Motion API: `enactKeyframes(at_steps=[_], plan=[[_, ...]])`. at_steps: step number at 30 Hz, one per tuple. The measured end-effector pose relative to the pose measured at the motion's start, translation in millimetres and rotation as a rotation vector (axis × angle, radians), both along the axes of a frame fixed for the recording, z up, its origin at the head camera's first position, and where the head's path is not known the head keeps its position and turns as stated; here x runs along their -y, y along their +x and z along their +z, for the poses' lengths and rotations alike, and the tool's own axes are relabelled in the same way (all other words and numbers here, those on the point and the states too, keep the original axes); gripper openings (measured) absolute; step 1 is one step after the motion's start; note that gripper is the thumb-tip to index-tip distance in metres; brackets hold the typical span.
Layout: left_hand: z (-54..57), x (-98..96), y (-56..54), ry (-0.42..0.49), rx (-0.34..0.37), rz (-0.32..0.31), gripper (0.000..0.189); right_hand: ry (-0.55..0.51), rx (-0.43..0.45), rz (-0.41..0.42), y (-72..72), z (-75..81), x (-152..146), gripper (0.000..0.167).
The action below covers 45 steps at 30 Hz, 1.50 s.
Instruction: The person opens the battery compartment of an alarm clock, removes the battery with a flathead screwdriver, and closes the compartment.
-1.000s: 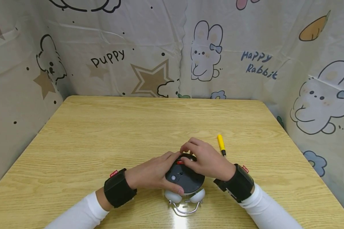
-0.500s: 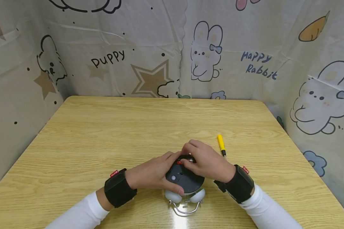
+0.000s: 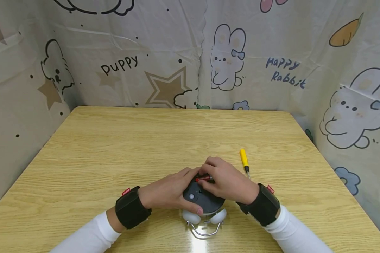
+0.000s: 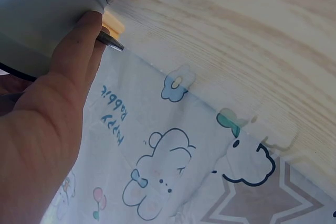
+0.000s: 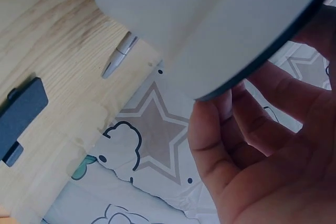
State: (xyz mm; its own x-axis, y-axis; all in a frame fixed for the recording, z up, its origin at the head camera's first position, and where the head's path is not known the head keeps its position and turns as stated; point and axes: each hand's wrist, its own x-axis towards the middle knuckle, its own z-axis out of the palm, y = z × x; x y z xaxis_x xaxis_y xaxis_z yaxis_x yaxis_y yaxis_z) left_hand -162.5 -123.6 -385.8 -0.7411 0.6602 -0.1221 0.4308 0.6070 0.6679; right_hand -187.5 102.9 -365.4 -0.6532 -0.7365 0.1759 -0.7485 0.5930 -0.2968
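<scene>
An alarm clock point(image 3: 206, 202) with a black back lies face down, its two white bells and wire handle toward me. The left hand point(image 3: 172, 188) grips its left side, thumb across the back. At the clock's far end, the right hand point(image 3: 226, 179) pinches a red battery point(image 3: 204, 179) between thumb and fingers, at the battery compartment. Fingertips partly cover the battery. In the left wrist view, the left hand point(image 4: 52, 103) is against the clock's pale side point(image 4: 42, 19). The right wrist view shows the right hand point(image 5: 278, 140) curled at the clock's dark rim; the battery is hidden there.
A yellow-handled screwdriver point(image 3: 244, 158) lies on the wooden table point(image 3: 130, 140), just beyond the right wrist. In the right wrist view, a small black cover point(image 5: 23, 119) lies on the table near the clock's metal foot point(image 5: 119, 55). Printed cloth point(image 3: 164, 52) hangs behind the table.
The right thumb and fingers have shifted slightly, and more of the red battery shows, tilted between them. The left hand and the clock stay nearly still.
</scene>
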Motion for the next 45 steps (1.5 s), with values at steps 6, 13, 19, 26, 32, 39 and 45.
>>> enactKeyframes(at_steps=[6,13,19,26,32,39,45], plan=[[-0.4,-0.1,-0.5,-0.003,0.000,0.002,0.111,0.024,-0.015,0.007,1.6,0.7,0.2,0.021],[-0.9,0.1,-0.5,0.002,-0.006,0.002,0.111,0.031,-0.017,0.011,1.7,1.2,0.6,0.021],[-0.9,-0.3,-0.2,0.004,-0.010,0.001,0.111,0.021,-0.037,0.028,1.1,0.3,0.2,0.017],[-1.8,0.2,0.3,-0.003,-0.021,0.001,0.113,0.023,-0.032,0.028,1.7,0.6,0.1,0.016],[-1.4,0.1,-0.4,-0.004,-0.014,0.002,0.112,0.021,-0.040,0.038,1.1,0.7,-0.3,0.014],[-0.5,-0.3,-0.8,-0.006,-0.010,0.006,0.110,0.013,-0.037,0.054,-0.1,1.2,-0.7,0.013],[-0.1,-0.3,0.0,0.002,-0.004,0.007,0.109,0.030,-0.051,0.065,0.3,2.0,-1.5,0.011]])
